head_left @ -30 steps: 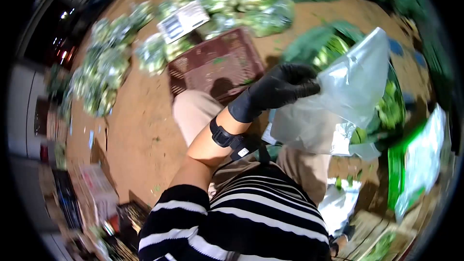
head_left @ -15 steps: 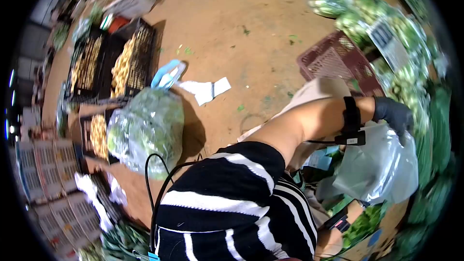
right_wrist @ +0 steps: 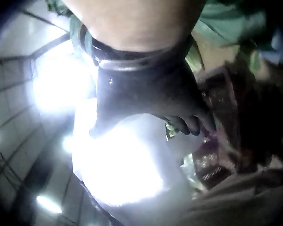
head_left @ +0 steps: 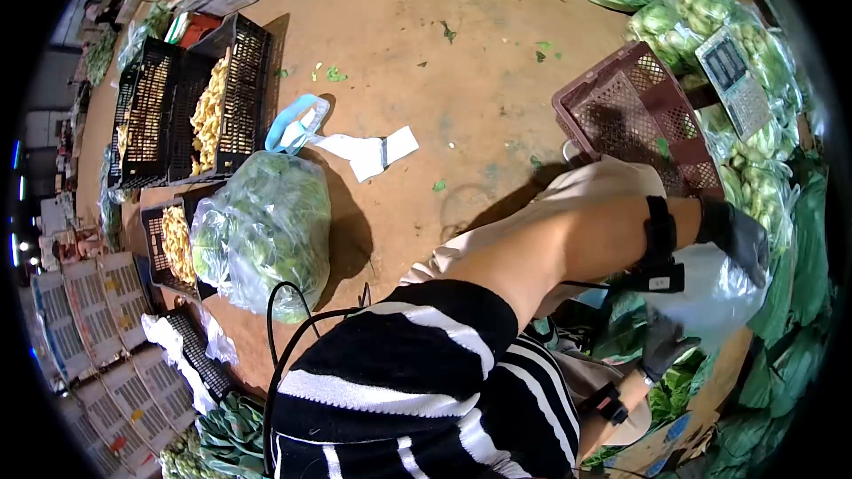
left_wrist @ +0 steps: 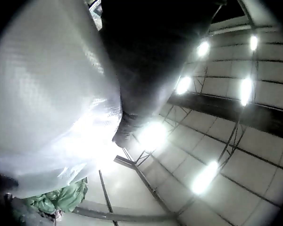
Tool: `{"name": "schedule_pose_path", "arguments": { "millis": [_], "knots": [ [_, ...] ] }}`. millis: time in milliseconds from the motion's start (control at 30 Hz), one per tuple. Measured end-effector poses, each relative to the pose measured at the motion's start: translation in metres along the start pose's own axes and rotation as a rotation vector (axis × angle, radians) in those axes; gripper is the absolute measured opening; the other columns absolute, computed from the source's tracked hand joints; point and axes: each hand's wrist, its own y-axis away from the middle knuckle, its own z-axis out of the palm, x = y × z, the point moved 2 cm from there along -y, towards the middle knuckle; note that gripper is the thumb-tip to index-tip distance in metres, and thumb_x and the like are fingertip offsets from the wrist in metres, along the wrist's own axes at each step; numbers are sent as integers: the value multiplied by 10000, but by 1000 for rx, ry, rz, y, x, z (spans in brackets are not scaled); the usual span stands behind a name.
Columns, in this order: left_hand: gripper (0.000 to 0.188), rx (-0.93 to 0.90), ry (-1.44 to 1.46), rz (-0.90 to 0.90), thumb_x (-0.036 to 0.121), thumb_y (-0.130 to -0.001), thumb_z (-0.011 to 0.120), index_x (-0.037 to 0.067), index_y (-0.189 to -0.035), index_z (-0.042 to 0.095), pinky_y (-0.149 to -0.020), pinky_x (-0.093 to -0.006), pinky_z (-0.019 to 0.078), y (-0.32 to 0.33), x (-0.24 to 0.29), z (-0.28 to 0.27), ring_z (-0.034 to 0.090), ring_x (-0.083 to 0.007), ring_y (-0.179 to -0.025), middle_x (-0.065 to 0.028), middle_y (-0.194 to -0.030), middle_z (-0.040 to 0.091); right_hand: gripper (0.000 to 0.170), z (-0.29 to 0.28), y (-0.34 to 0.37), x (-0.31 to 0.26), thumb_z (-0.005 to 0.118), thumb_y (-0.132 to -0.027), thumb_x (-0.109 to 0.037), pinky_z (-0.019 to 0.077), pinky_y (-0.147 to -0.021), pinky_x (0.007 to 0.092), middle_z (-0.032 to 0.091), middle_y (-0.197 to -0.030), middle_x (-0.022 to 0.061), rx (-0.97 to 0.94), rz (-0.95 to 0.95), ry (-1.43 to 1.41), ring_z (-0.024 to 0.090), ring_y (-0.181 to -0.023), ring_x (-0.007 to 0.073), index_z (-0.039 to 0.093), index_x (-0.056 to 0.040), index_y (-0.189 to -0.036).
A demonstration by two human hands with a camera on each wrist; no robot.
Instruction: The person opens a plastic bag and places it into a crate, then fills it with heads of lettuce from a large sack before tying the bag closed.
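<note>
In the head view my black-gloved left hand [head_left: 738, 235] grips the top edge of a translucent plastic bag [head_left: 710, 297] that hangs below it. The bag fills the left side of the left wrist view, beside the dark glove [left_wrist: 144, 61]. My gloved right hand [head_left: 664, 350] is at the bag's lower edge, over leafy greens [head_left: 672, 390], its fingers extended. The right wrist view shows this hand [right_wrist: 146, 94] with fingers spread against the bright bag [right_wrist: 127, 160]; whether it presses on the plastic I cannot tell.
A maroon crate [head_left: 621, 106] stands beyond my leg, near bagged vegetables [head_left: 701, 9] and a labelled box [head_left: 735, 80]. To the left are a large bag of greens [head_left: 262, 231], black crates of yellowish produce [head_left: 213, 111] and a white-blue strap [head_left: 355, 151] on the floor.
The view has swung round toward the left side of the floor. My left hand still holds the bag, which hangs less spread out, and my right hand has risen from below to the bag's lower edge.
</note>
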Motion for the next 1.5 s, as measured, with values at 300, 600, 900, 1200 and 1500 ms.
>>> {"name": "schedule_pose_path", "arguments": {
  "millis": [300, 600, 900, 1200, 1500],
  "knots": [
    [153, 299, -880, -230, 203, -533, 603, 122, -656, 644, -477, -378, 427, -34, -40, 31, 589, -231, -611, -55, -654, 607, 405, -69, -53, -94, 456, -828, -184, 319, -912, 309, 419, -1182, 128, -103, -431, 769, 407, -1033, 220, 378, -23, -1192],
    [106, 333, -613, 23, 130, -697, 563, 51, -762, 591, -560, -323, 439, 34, 2, 29, 550, -190, -627, -45, -671, 574, 411, -60, 12, -52, 454, -837, -204, 361, -861, 340, 473, -1079, 122, -189, -265, 688, 461, -949, 225, 375, -13, -1192],
    [95, 268, 169, -274, 62, -752, 575, -4, -819, 566, -573, -230, 429, 38, 12, 8, 513, -85, -604, -17, -676, 566, 627, -20, 30, 11, 415, -765, -581, 428, -778, 422, 557, -921, 151, -146, 431, -454, 551, -789, 279, 481, 1, -988],
    [164, 299, -354, -91, 119, -719, 611, 8, -828, 560, -576, -270, 425, 36, 16, 22, 509, -155, -599, -84, -661, 543, 256, -26, 41, -46, 518, -792, -110, 441, -726, 307, 571, -900, 93, 18, -195, -31, 544, -785, 194, 517, 30, -1007],
    [346, 383, -884, 31, 223, -685, 610, 36, -963, 525, -679, -365, 449, 26, 17, 46, 538, -300, -777, -127, -874, 543, 423, -79, 24, -35, 430, -847, -289, 385, -846, 354, 504, -1086, 152, -43, -204, -110, 496, -957, 251, 430, 23, -1133]
  ]
}}
